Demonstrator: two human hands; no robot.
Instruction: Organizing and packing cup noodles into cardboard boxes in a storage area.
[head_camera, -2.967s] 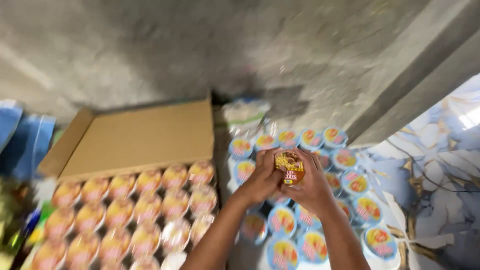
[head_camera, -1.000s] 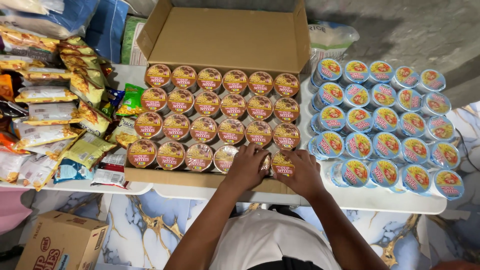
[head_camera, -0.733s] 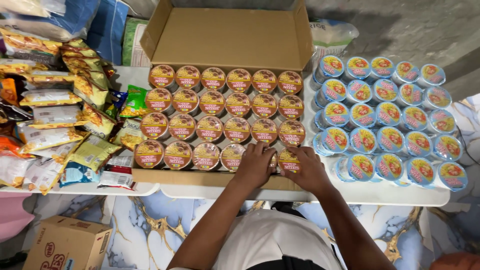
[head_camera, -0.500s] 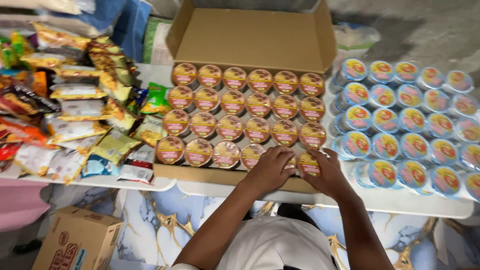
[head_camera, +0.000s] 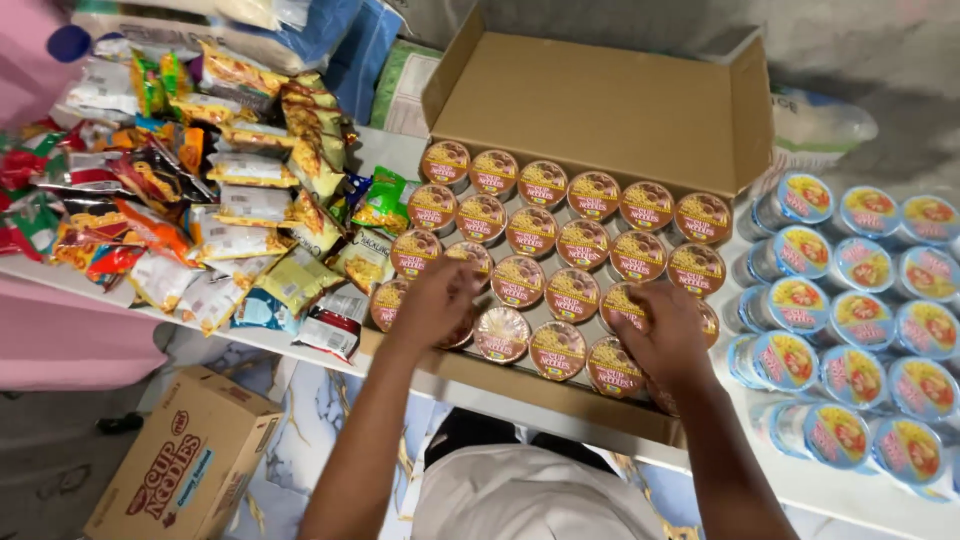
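Both hands apart, left hand (head_camera: 435, 300) and right hand (head_camera: 665, 335) resting flat on front-row brown cups (head_camera: 557, 350) in carton (head_camera: 600, 110); pressing could dent lids.

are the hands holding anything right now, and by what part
Cannot tell for sure. The left hand and right hand both rest palm-down on the lids of brown noodle cups in the front row of the cardboard box; no cup looks lifted.

- Left hand (head_camera: 435, 303): forearm reaching forward, palm down, fingers curled in a loose grip.
- Right hand (head_camera: 665, 338): forearm reaching forward, palm down, fingers bent downward, knuckles raised.
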